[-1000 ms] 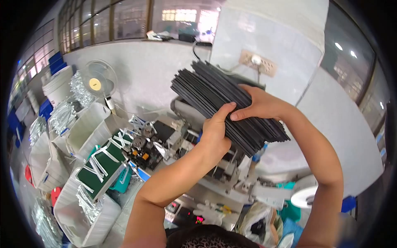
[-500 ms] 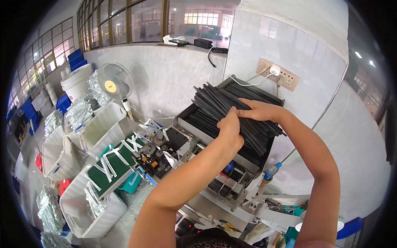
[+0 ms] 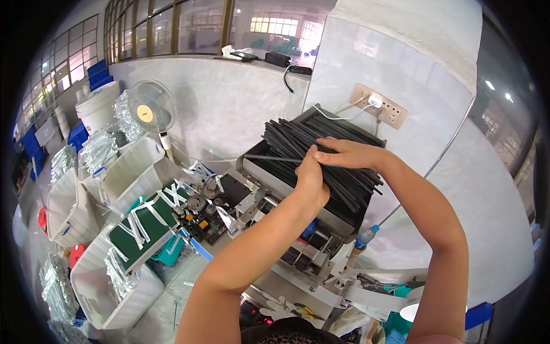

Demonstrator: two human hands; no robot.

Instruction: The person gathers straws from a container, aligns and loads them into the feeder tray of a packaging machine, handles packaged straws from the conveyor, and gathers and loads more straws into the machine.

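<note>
A loose pile of thin black strips lies in a metal tray on top of a machine, some strips crossing at angles. My right hand rests on the pile with its fingers stretched out. Beside it, my left hand touches the strips near the right thumb; its fingers are mostly hidden, so its grip cannot be made out. One strip sticks out leftward past the tray's edge.
Left of the machine, white strips lie on a green belt. White bins and a fan stand further left. A socket panel is on the wall. A bottle stands right of the tray.
Both hands have lowered the bundle of black strips into the tray. The strips, earlier held together in the air, now lie spread, and the right hand's fingers have straightened.
</note>
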